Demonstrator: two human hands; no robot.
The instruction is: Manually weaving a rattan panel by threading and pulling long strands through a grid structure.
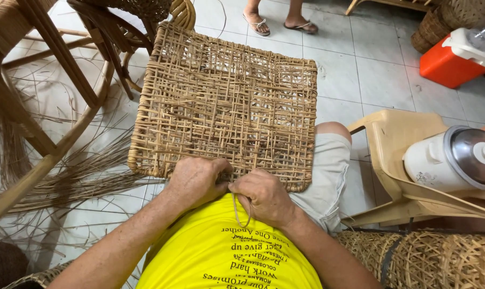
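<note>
We see a square woven rattan panel (pixel 226 101) resting on the person's lap, its far edge leaning toward a wooden chair frame (pixel 49 96). Both hands meet at the panel's near edge. Our left hand (pixel 197 179) presses on the rim with its fingers curled together over the weave. Our right hand (pixel 264 195) sits just beside it, touching it, with fingers pinched on a thin rattan strand (pixel 237 211) that loops down over the yellow shirt (pixel 226 251). Loose rattan strips (pixel 65 176) lie on the tiled floor at left. A white rice cooker (pixel 451 160) stands on a plastic chair (pixel 392 139) at right.
</note>
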